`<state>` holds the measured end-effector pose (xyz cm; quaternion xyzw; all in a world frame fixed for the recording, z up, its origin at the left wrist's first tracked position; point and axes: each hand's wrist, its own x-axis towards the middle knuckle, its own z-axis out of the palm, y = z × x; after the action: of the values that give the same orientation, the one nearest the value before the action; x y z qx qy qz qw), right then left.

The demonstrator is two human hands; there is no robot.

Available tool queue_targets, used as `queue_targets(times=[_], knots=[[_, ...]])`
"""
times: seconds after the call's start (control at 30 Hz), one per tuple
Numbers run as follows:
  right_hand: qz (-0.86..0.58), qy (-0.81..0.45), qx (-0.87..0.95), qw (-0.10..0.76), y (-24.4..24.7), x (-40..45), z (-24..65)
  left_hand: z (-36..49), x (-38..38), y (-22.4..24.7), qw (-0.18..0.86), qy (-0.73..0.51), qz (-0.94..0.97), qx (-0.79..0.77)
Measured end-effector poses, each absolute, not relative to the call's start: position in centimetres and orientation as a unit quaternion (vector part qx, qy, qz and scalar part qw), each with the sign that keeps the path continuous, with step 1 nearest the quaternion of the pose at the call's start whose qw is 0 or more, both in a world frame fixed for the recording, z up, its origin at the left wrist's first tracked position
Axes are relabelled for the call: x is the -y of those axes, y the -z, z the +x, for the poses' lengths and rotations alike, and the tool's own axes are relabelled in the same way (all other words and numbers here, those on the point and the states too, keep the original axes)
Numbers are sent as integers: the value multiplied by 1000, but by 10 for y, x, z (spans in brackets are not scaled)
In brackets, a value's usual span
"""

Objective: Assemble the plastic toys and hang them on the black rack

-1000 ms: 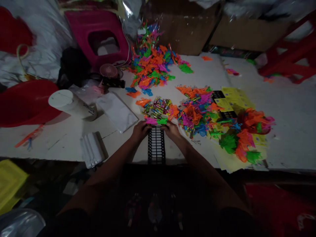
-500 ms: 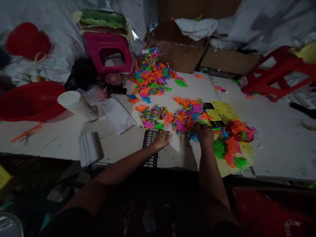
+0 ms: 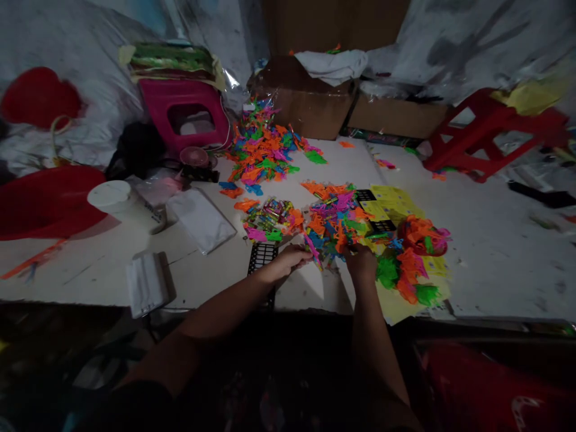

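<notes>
My left hand (image 3: pixel 291 261) is over the table beside a black grid strip (image 3: pixel 262 258), its fingers closed on a pink plastic piece (image 3: pixel 312 248). My right hand (image 3: pixel 361 261) reaches the near edge of a pile of orange, pink and blue plastic pieces (image 3: pixel 335 210); its fingertips are closed, and what they hold is hidden. Left of that pile lies a heap of small shiny tubes (image 3: pixel 270 216). To the right, a red bowl (image 3: pixel 445 245) holds orange and pink pieces, with green ones (image 3: pixel 387 271) lying beside it.
A bigger colourful pile (image 3: pixel 265 150) lies at the back before cardboard boxes (image 3: pixel 310 108). Yellow printed sheets (image 3: pixel 396 204) are on the right. A white cup (image 3: pixel 130 207), white packet (image 3: pixel 202 221) and white device (image 3: pixel 146 285) stand or lie left. Stools: pink (image 3: pixel 155 96), red (image 3: pixel 483 135).
The view has shifted slightly. A pink piece now shows at my left fingertips, which looked free of it before. My right hand remains at the pile's near edge.
</notes>
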<state>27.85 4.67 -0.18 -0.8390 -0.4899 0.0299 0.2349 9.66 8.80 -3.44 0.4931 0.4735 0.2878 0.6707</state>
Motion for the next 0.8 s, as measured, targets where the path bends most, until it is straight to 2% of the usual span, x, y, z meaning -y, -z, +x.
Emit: queue_targets(times=[0.07, 0.13, 0.23, 0.3, 0.37, 0.43, 0.5, 0.67, 0.8], knots=[[-837, -54, 449, 309, 1, -45, 278, 93, -83, 31, 677, -287, 490, -467], [-807, -92, 404, 420, -2, -46, 273, 95, -84, 27, 661, -311, 492, -474], [-702, -164, 361, 592, -4, -44, 256, 105, -92, 21, 599, -367, 511, -495], [-634, -212, 343, 660, -2, -39, 239, 111, -97, 17, 532, -390, 560, -502], [-599, -282, 350, 663, 5, -33, 224, 115, -99, 14, 451, -393, 629, -497], [-598, -331, 370, 630, 17, -27, 216, 117, -98, 11, 378, -378, 684, -496], [-621, -314, 371, 615, 28, -25, 217, 119, -98, 5, 344, -362, 708, -500], [-624, -198, 328, 681, 27, -31, 237, 113, -89, -21, 315, -411, 720, -462], [-616, -195, 367, 669, 19, -33, 222, 63, -61, -24, 324, -433, 722, -433]])
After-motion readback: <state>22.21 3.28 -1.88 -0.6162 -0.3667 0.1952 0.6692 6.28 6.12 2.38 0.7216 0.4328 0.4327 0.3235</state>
